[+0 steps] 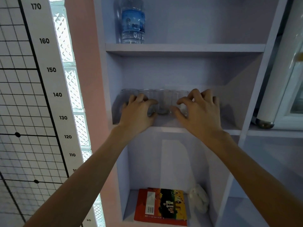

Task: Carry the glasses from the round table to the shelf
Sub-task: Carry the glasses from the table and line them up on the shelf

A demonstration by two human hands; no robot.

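Observation:
Several clear glasses stand in a row on the middle board of the pale lilac shelf (180, 129). The leftmost glass (127, 94) is next to the side wall. My left hand (136, 112) is wrapped around the second glass (151, 111), thumb across its front. A third glass (162, 102) stands free between my hands. My right hand (200, 110) is curled in front of the rightmost glass (181, 95), with its fingers spread and thumb and forefinger apart beside it. The round table is out of view.
A water bottle (132, 22) stands on the board above. On the bottom board lie a red and orange book (161, 206) and a white bundle (199, 200). A height chart (49, 69) and wire grid are at left, and a white fridge (288, 89) at right.

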